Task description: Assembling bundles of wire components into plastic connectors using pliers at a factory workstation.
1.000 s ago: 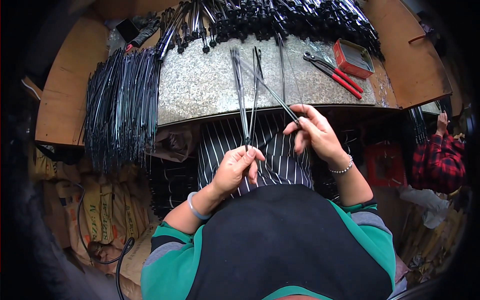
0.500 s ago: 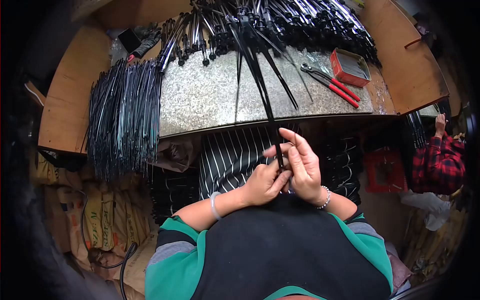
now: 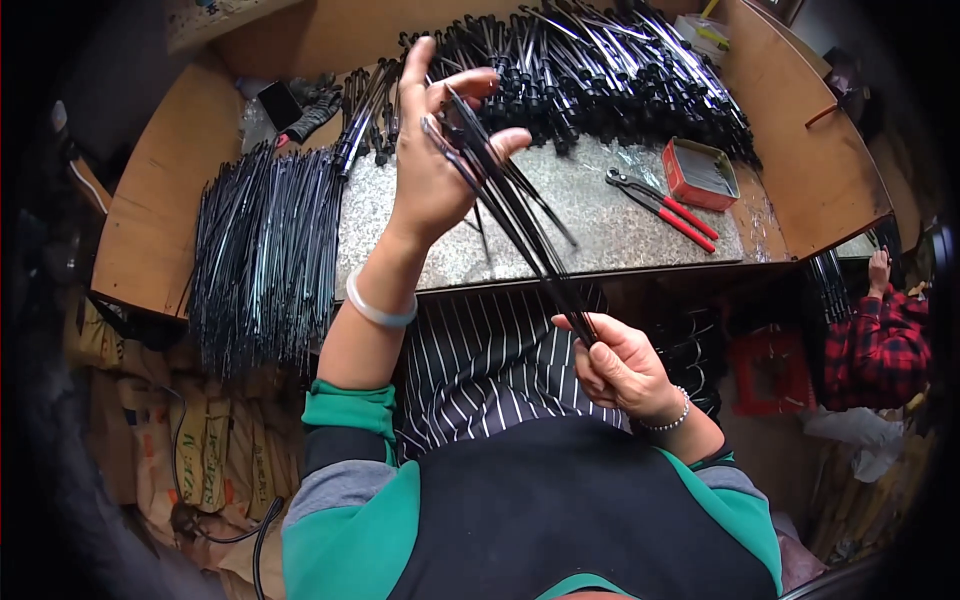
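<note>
A bundle of thin black rods (image 3: 528,235), jointed like umbrella ribs, slants across the middle from lower right to upper left. Its near end is pinched between the thumb and fingers of my right hand (image 3: 628,372), in front of my apron. My left hand (image 3: 432,160) is raised above the table's far half, fingers and thumb spread. The far tips of the rods fan out across its palm, between thumb and fingers; whether they touch the skin I cannot tell.
Black rods (image 3: 265,250) hang over the table's left edge. Silvery shafts with black fittings (image 3: 560,75) are heaped along the back. Red-handled pincers (image 3: 665,210) and a red box (image 3: 700,175) lie on the speckled tabletop (image 3: 375,215). A person in a checked sleeve (image 3: 880,345) works at far right.
My left hand has left the near end of the rods beside my right hand and moved up and away, opening. The right hand keeps its hold, and the bundle now leans left.
</note>
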A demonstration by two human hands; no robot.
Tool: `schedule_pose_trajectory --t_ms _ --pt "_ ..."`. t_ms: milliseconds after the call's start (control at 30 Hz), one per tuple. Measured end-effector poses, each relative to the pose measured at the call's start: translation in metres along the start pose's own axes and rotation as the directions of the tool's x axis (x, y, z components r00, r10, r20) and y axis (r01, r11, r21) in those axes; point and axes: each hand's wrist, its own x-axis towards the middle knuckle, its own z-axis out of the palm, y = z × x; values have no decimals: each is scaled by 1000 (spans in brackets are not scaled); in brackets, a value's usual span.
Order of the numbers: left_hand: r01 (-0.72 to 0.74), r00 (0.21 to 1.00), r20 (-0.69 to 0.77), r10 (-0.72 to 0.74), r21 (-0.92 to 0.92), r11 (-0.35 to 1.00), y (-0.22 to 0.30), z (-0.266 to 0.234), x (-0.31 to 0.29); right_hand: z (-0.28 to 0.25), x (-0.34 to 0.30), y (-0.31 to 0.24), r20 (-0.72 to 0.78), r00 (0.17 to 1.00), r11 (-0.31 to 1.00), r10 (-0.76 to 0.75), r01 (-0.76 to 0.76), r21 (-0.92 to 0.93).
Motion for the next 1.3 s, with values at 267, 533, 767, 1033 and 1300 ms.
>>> schedule_pose_trajectory --t_ms 267,533,767,1033,1300 --pt "-159 971 -192 140 -90 983 -26 -29 54 -43 0 7 -194 981 971 21 -66 -228" --pt "-44 978 -205 45 8 999 -1 -58 80 -94 25 -8 -213 895 198 -392 -144 -970" --pt "-117 983 -94 160 359 926 7 -8 41 -47 57 -37 77 955 777 -287 279 -564" --pt "86 980 166 -109 144 986 22 -10 28 -17 57 -46 -75 996 998 -56 56 4" --pt "-154 985 -40 167 215 964 10 -5 25 -6 64 -40 -169 962 967 -217 187 -176"
